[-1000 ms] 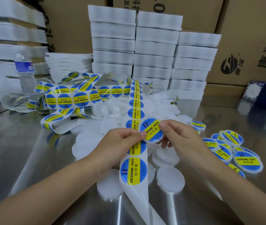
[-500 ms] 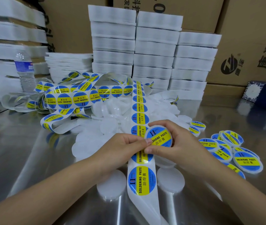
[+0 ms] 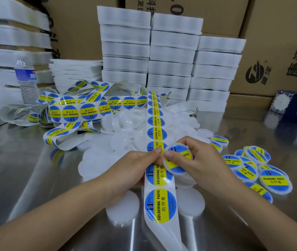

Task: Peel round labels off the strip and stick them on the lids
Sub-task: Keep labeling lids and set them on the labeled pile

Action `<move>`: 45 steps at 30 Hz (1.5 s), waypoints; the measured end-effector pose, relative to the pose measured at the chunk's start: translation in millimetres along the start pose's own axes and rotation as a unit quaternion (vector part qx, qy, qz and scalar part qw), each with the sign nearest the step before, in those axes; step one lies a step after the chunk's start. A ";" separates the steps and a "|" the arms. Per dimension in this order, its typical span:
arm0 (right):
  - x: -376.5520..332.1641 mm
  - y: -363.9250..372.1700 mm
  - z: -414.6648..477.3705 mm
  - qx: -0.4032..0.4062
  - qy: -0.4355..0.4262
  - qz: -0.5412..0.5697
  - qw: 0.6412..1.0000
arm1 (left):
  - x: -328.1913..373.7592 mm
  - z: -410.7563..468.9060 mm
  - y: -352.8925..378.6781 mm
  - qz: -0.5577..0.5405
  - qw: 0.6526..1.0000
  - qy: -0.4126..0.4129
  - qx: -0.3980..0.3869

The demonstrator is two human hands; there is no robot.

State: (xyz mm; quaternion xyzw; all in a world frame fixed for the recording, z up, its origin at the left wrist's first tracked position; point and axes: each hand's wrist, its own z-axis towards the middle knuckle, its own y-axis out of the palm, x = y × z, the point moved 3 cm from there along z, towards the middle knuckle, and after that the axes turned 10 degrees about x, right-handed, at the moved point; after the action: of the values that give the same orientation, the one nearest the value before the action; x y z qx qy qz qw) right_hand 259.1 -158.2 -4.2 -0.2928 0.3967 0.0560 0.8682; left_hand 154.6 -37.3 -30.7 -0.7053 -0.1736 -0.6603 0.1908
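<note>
Mid tabletop (image 3: 35,178), toward its near edge: right hand (image 3: 203,160) is curled round a white lid (image 3: 165,164), fingers wrapped behind the rim and thumb flat on the blue-yellow label (image 3: 180,162) on its face. I read that as pressing the label down so it sticks. The lid is tilted up toward the camera, probably so centring can be checked. Left hand (image 3: 136,171) pinches the strip (image 3: 162,230) between thumb and fingers, just beside the lid and touching the right thumb. My guess is it keeps the strip taut with the next label in reach. The strip runs from the far side straight toward the near edge, full of unpeeled labels. It lies over the heap of bare lids (image 3: 126,136), so picking the next one means reaching around or under it. Two bare lids flank the strip by the near edge, one on the left (image 3: 122,207), one on the right (image 3: 191,201); those look like the easy picks. Finished lids (image 3: 263,171) are piled toward the right edge, well apart from the bare heap, so no mix-up. More loops of label strip (image 3: 75,111) are tangled at far left, a snag risk when pulling. Water bottle (image 3: 26,77) stands at the far left corner, with white foam stacks (image 3: 171,57) and cartons (image 3: 278,42) along the far edge.
</note>
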 end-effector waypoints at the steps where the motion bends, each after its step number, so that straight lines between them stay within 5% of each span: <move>1: -0.6 -0.1 0.3 0.003 -0.002 0.000 1.000 | -0.4 0.2 0.0 0.004 1.000 0.000 0.000; 13: 0.7 -1.6 2.4 0.005 0.025 0.007 1.000 | -1.5 2.3 -1.0 0.024 1.000 -0.011 0.005; 18: 7.1 -21.3 13.3 0.054 -0.003 -0.109 0.993 | 2.1 -1.0 1.3 -0.022 1.000 -0.009 -0.014; 24: 43.1 -67.2 33.9 0.066 0.023 -0.506 0.860 | 2.7 -2.6 0.2 -0.023 0.999 0.001 -0.035; 31: 82.6 -112.2 36.5 0.098 0.277 -0.501 0.814 | 2.0 0.6 -1.9 -0.017 0.999 0.009 -0.035; 36: 88.5 -124.6 34.1 0.108 0.321 -0.519 0.785 | 0.6 0.9 -2.0 -0.012 0.999 0.011 -0.030; 38: 76.2 -122.4 36.0 0.140 0.255 -0.530 0.797 | 0.8 0.8 -2.4 -0.013 1.000 0.014 -0.024; 41: 43.4 -98.9 37.1 0.207 0.073 -0.391 0.894 | 2.6 1.7 -4.3 -0.016 1.000 0.024 -0.001; 45: 0.1 -47.5 18.6 0.128 -0.091 -0.146 0.977 | 4.5 4.7 -9.6 -0.020 0.998 0.030 0.050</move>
State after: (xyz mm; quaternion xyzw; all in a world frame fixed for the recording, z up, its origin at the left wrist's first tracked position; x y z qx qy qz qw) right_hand 287.0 -186.9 27.3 -0.2283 0.2729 -0.0964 0.9296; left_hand 154.3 -26.6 -26.1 -0.6709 -0.2147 -0.6757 0.2172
